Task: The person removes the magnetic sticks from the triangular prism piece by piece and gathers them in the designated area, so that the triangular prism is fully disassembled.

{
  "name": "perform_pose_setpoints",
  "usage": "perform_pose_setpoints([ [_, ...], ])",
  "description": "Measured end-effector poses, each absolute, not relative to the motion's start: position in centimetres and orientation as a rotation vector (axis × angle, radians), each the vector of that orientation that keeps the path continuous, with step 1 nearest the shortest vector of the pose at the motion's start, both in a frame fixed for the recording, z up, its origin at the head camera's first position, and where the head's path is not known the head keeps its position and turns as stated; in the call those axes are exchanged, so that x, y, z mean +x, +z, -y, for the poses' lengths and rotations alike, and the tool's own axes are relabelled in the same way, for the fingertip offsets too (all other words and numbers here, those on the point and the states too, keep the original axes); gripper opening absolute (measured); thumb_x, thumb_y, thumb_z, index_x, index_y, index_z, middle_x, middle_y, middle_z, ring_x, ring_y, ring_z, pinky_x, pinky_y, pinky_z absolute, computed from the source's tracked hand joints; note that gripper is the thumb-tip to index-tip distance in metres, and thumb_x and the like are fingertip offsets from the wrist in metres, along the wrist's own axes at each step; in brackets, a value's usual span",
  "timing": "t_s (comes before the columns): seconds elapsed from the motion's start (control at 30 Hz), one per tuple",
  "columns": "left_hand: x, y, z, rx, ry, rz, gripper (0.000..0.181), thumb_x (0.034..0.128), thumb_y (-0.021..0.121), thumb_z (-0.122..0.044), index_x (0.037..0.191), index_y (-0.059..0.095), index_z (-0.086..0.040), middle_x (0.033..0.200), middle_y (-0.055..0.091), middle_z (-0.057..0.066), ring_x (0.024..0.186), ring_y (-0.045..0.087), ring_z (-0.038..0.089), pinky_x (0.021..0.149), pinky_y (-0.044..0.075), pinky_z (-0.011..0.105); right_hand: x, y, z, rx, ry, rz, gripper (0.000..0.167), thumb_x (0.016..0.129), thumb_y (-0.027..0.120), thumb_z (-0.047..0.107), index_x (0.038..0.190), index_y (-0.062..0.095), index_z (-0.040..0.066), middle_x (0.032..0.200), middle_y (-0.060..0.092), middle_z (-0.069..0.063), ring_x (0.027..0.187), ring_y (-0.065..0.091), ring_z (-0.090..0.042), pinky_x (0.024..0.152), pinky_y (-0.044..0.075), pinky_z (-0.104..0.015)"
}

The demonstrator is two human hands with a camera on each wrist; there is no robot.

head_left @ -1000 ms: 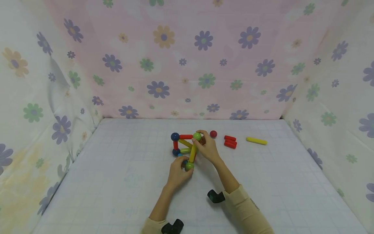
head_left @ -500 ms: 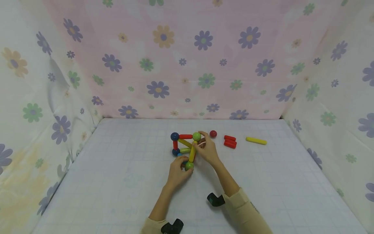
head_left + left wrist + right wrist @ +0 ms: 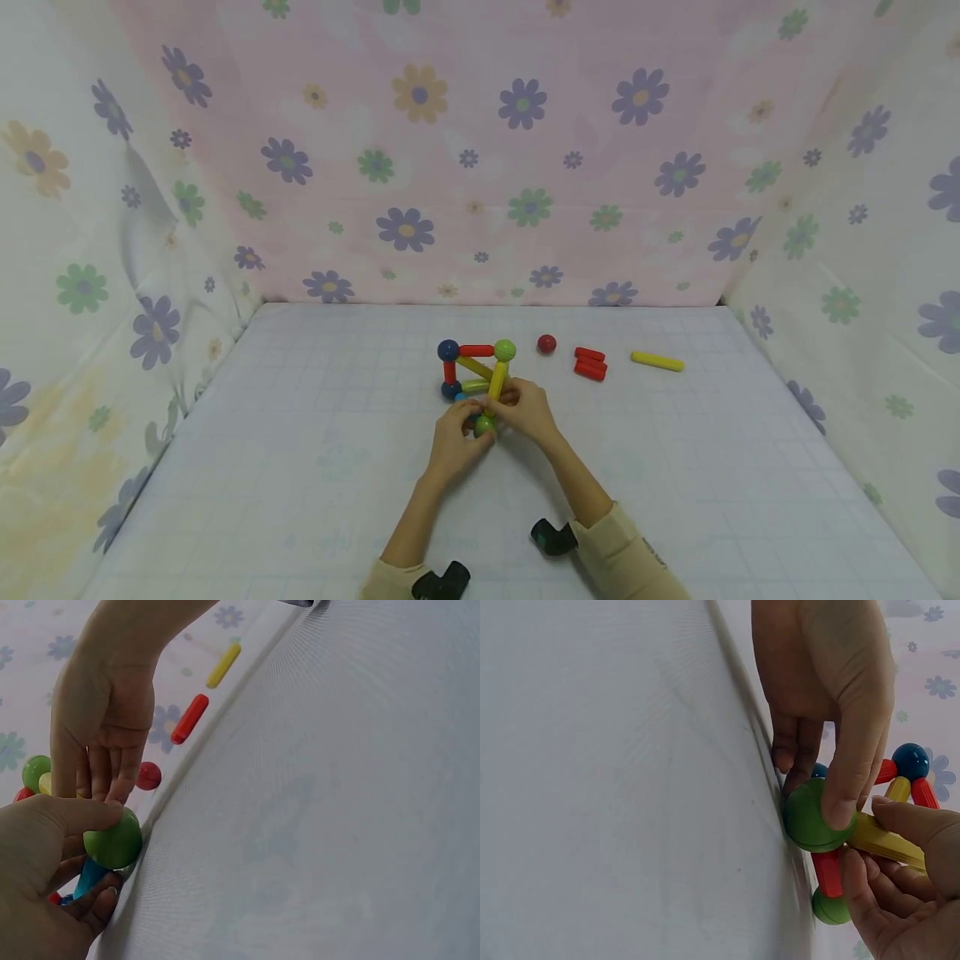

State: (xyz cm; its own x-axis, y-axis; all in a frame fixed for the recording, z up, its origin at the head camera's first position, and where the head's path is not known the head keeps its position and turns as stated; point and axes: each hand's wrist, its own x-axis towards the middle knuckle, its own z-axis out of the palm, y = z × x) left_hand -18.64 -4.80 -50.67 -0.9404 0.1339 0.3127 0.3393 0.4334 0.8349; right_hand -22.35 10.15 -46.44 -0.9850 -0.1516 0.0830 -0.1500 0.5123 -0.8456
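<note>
In lower centre, the left hand (image 3: 453, 443) curls round a glossy green ball (image 3: 484, 427); beside it the right hand (image 3: 531, 412) pinches a ridged yellow rod (image 3: 498, 380), both parts of a multicoloured ball-and-rod frame (image 3: 475, 366) just below mid-picture. Farther right lies a shiny red ball (image 3: 547, 343).

My left forearm (image 3: 411, 527) reaches up from the lower middle of the head view, and I have my left hand (image 3: 452, 442) near the centre, its thumb (image 3: 482, 445) and fingers (image 3: 463, 410) curled in a grip. My right forearm (image 3: 579, 482) slants upward and leftward, my right hand (image 3: 529, 412) just beside and slightly higher, pinching. In the right wrist view, my left thumb points downward, right of centre.
</note>
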Motion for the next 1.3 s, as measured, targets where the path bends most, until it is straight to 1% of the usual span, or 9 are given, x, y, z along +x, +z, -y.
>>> perform_pose_setpoints([
  [0.2, -18.7, -50.8, 4.8, -0.402, -1.511, 2.491, 0.037, 0.0743, 0.073, -0.009, 0.106, 0.066, 0.007, 0.114, 0.061, 0.014, 0.092, 0.06, 0.024, 0.074, 0.051, 0.027, -22.3, -46.5, -10.2, -0.359, -1.499, -2.739, 0.027, 0.079, 0.075, 0.017, 0.092, 0.067, -0.005, 0.08, 0.068, -0.011, 0.07, 0.063, -0.018, 0.063, 0.053, -0.027],
  [0.3, -18.8, -50.8, 4.8, -0.4, -1.518, 2.492, 0.035, 0.0747, 0.072, -0.009, 0.105, 0.066, 0.007, 0.115, 0.061, 0.014, 0.095, 0.06, 0.024, 0.075, 0.052, 0.027, -22.4, -46.5, -10.3, -0.371, -1.51, -2.705, 0.027, 0.08, 0.074, 0.017, 0.094, 0.067, -0.006, 0.08, 0.069, -0.011, 0.07, 0.062, -0.017, 0.063, 0.052, -0.026],
  [0.47, -18.7, -50.7, 4.8, -0.404, -1.543, 2.478, 0.032, 0.0744, 0.073, -0.007, 0.103, 0.066, 0.005, 0.115, 0.061, 0.013, 0.095, 0.06, 0.024, 0.074, 0.052, 0.027, -22.5, -46.6, -10.5, -0.401, -1.532, -2.631, 0.026, 0.082, 0.071, 0.014, 0.098, 0.067, -0.005, 0.084, 0.069, -0.012, 0.074, 0.063, -0.018, 0.067, 0.052, -0.027],
  [0.6, -18.6, -50.7, 4.9, -0.423, -1.554, 2.462, 0.032, 0.0741, 0.073, -0.006, 0.103, 0.066, 0.006, 0.114, 0.061, 0.015, 0.093, 0.061, 0.026, 0.072, 0.052, 0.027, -22.5, -46.5, -10.8, -0.435, -1.536, -2.58, 0.026, 0.083, 0.068, 0.014, 0.1, 0.066, -0.005, 0.088, 0.068, -0.012, 0.078, 0.062, -0.019, 0.07, 0.051, -0.028],
  [0.83, -18.7, -50.7, 4.9, -0.373, -1.545, 2.507, 0.032, 0.0771, 0.072, -0.009, 0.106, 0.066, 0.003, 0.116, 0.059, 0.013, 0.098, 0.058, 0.024, 0.076, 0.052, 0.028, -22.6, -46.5, -11.3, -0.492, -1.555, -2.523, 0.028, 0.085, 0.065, 0.014, 0.104, 0.065, -0.005, 0.093, 0.067, -0.013, 0.085, 0.062, -0.022, 0.076, 0.051, -0.033],
  [0.93, -18.7, -50.6, 4.9, -0.365, -1.545, 2.516, 0.032, 0.0772, 0.072, -0.009, 0.106, 0.066, 0.003, 0.117, 0.059, 0.013, 0.098, 0.058, 0.024, 0.076, 0.051, 0.029, -22.6, -46.7, -11.4, -0.508, -1.567, -2.516, 0.028, 0.086, 0.065, 0.015, 0.105, 0.065, -0.006, 0.096, 0.067, -0.015, 0.087, 0.062, -0.023, 0.078, 0.052, -0.035],
  [1.13, -18.8, -50.7, 4.9, -0.382, -1.518, 2.517, 0.032, 0.0774, 0.072, -0.01, 0.106, 0.066, 0.003, 0.116, 0.059, 0.013, 0.096, 0.058, 0.024, 0.074, 0.051, 0.027, -22.6, -47.0, -11.3, -0.511, -1.575, -2.527, 0.03, 0.086, 0.066, 0.017, 0.106, 0.064, -0.005, 0.098, 0.067, -0.016, 0.088, 0.063, -0.025, 0.078, 0.053, -0.036],
  [1.3, -18.8, -50.8, 4.9, -0.391, -1.505, 2.513, 0.032, 0.0771, 0.072, -0.01, 0.106, 0.066, 0.003, 0.116, 0.06, 0.013, 0.094, 0.058, 0.023, 0.074, 0.051, 0.026, -22.4, -46.9, -11.4, -0.533, -1.565, -2.517, 0.028, 0.087, 0.063, 0.015, 0.106, 0.062, -0.005, 0.096, 0.067, -0.015, 0.086, 0.063, -0.025, 0.078, 0.053, -0.036],
])
